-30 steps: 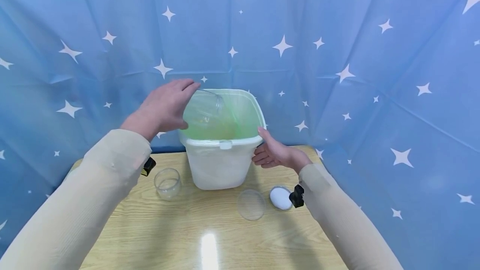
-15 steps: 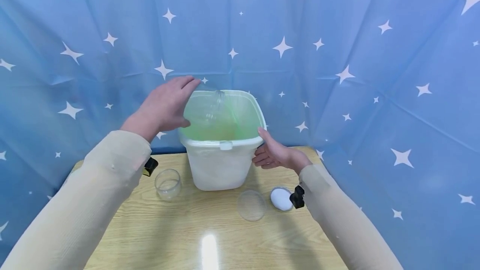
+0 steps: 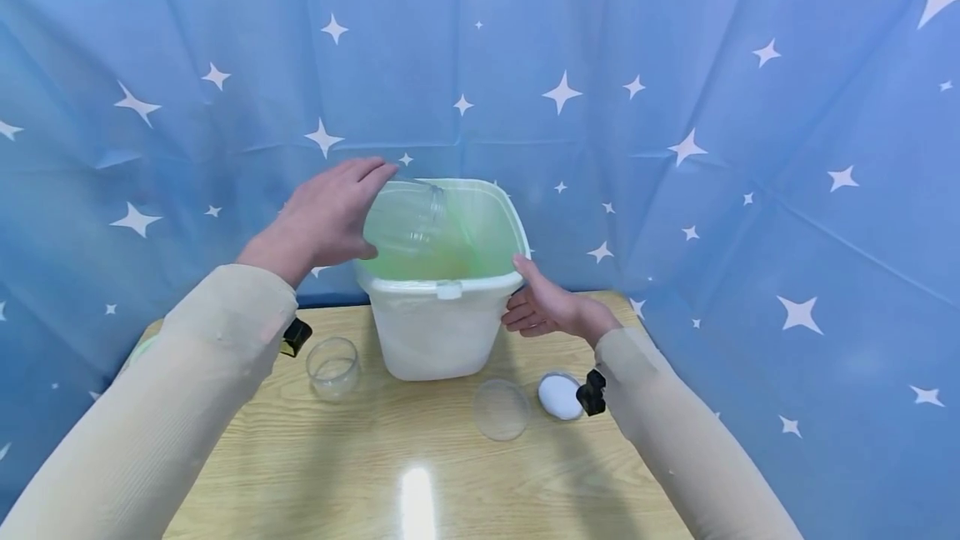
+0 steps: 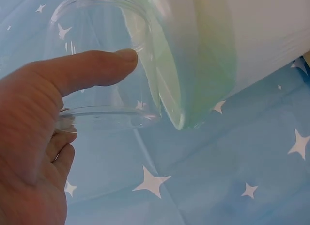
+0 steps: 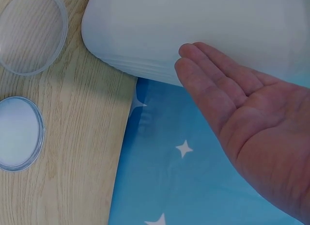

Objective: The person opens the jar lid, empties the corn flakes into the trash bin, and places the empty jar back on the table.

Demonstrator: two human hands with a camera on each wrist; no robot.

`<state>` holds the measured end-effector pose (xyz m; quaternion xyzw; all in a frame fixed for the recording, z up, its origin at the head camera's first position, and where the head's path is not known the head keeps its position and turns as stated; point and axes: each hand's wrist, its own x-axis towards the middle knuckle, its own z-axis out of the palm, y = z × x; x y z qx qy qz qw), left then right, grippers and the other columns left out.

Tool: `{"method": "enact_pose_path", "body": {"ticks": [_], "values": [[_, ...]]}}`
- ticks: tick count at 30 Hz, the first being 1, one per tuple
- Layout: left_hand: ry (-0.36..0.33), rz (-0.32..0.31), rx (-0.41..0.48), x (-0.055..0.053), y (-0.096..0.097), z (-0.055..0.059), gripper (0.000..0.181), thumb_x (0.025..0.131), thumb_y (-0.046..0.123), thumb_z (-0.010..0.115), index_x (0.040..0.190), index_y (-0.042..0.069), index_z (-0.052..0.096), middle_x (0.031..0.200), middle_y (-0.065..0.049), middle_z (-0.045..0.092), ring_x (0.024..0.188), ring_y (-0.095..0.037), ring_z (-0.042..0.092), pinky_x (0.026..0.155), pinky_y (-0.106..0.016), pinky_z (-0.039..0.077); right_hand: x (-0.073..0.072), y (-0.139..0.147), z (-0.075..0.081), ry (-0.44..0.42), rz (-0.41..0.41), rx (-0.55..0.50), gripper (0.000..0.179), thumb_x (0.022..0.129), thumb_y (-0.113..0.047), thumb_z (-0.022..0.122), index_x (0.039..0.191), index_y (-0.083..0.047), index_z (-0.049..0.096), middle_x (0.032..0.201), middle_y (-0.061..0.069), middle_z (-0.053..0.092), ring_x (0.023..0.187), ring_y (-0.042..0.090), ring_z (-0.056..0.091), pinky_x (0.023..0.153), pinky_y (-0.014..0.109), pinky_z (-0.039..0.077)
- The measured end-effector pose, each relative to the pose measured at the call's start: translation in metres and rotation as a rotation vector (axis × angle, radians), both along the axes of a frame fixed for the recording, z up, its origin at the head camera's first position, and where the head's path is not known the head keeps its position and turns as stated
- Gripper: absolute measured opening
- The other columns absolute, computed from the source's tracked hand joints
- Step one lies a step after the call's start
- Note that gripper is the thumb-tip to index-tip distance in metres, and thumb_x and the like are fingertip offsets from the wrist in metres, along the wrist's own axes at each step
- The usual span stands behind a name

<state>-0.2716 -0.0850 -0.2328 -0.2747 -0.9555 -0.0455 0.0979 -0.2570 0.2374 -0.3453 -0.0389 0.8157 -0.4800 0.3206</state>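
My left hand (image 3: 330, 211) grips a clear jar (image 3: 408, 215), held on its side inside the mouth of a white bin with a pale green inner wall (image 3: 487, 232). In the left wrist view, the thumb (image 4: 97, 70) lies along the jar (image 4: 106, 96), and its open end faces the bin. Part of the jar is hidden by the hand. At the bin's right side is my right hand (image 3: 547, 302), thumb at the rim and fingers extended against the outer wall. The right wrist view has these fingers (image 5: 208, 84) fairly straight beside the bin (image 5: 145, 31).
On the wooden table (image 3: 360, 473) stand a clear round dish (image 3: 333, 386) at left, a flat clear disc (image 3: 501, 410) before the bin, and a shallow round container with white contents (image 3: 560, 396) at right. A blue star-patterned curtain (image 3: 675, 65) hangs behind.
The left hand rocked slightly upward with the jar half a second ago and is now back lower, the jar over the bin throughout. The right hand and the bin stay in place.
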Motion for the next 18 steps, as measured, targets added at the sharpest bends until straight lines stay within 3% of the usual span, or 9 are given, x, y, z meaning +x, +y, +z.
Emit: {"method": "enact_pose_path", "body": {"ticks": [18], "values": [[-0.035, 0.029, 0.177, 0.009, -0.023, -0.006, 0.109, 0.065, 0.025, 0.088, 0.154, 0.016, 0.026, 0.159, -0.01, 0.03, 0.145, -0.035, 0.029, 0.11, -0.062, 0.036, 0.0, 0.0, 0.0, 0.009, 0.001, 0.002, 0.111, 0.088, -0.078, 0.0, 0.145, 0.012, 0.031, 0.144, 0.03, 0.046, 0.135, 0.039, 0.047, 0.114, 0.048, 0.039]]}}
